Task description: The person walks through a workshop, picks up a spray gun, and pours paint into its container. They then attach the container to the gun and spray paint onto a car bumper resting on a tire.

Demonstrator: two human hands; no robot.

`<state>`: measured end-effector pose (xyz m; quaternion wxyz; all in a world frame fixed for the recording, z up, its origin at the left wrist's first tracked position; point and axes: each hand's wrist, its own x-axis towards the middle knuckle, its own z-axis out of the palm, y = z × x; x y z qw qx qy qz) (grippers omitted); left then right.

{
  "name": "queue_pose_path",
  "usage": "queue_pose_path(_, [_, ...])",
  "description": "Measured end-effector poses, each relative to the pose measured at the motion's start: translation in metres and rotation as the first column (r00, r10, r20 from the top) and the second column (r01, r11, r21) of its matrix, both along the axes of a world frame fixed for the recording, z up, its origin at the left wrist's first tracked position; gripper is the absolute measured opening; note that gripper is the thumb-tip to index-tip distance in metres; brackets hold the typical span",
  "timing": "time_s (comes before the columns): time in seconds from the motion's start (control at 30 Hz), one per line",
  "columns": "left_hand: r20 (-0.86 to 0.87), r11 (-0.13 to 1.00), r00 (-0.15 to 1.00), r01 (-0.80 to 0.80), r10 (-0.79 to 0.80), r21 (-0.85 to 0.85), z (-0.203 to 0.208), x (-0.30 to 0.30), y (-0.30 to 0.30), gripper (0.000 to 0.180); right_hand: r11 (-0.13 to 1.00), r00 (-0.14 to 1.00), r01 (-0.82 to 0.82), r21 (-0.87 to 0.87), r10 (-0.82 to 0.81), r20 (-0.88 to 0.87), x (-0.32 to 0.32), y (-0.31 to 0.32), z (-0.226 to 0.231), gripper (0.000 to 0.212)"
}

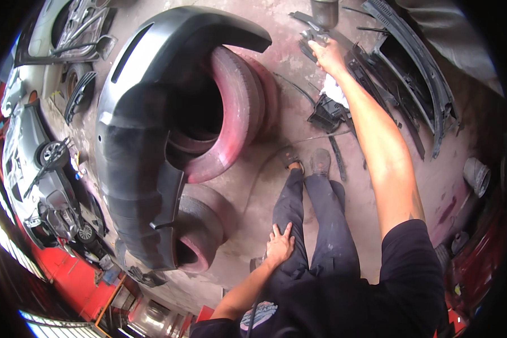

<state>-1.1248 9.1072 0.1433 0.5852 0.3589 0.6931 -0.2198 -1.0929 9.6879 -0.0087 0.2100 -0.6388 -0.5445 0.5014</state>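
Note:
My left hand (280, 243) lies on my left thigh with its fingers spread, holding nothing. My right hand (328, 55) is stretched out far ahead, its fingers closed around a small dark grey object (308, 38) whose kind I cannot make out. Left of my legs, a black car bumper (132, 146) rests on tyres, its curved face turned left. One large tyre (239, 107) with red-pink stains leans inside the bumper's curve. Another stained tyre (200, 217) sits under its nearer end. Neither hand touches the bumper.
Long black plastic car trim (411, 84) lies at the far right, next to a black housing (325, 114) and a white cloth (333, 90). A grey can (325, 14) stands beyond my right hand. A dismantled grey car (42, 163) is at the left. A grey bucket-like container (476, 176) lies right.

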Motion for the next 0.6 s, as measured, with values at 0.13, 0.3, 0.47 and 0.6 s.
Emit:
queue_pose_path(0.13, [0.000, 0.998, 0.999, -0.046, 0.046, 0.045, -0.001, 0.018, -0.003, 0.064, 0.974, 0.990, 0.034, 0.222, -0.063, 0.124, -0.001, -0.044, 0.023, 0.048])
queue_pose_path(0.3, [-0.040, 0.985, 0.992, -0.112, 0.118, 0.135, 0.007, 0.030, -0.009, 0.060, 0.960, 0.985, -0.110, 0.257, 0.139, -0.099, -0.021, -0.120, 0.122, 0.025])
queue_pose_path(0.47, [0.176, 0.662, 0.809, -0.566, 0.561, 0.492, 0.022, 0.051, -0.026, 0.048, 0.858, 0.860, -0.388, 0.337, 0.468, -0.202, -0.061, -0.220, 0.217, 0.031])
queue_pose_path(0.6, [0.578, 0.172, 0.426, -0.880, 0.696, 0.442, 0.120, 0.035, 0.023, 0.037, 0.690, 0.707, -0.535, 0.487, 0.682, -0.189, -0.087, -0.305, 0.255, 0.028])
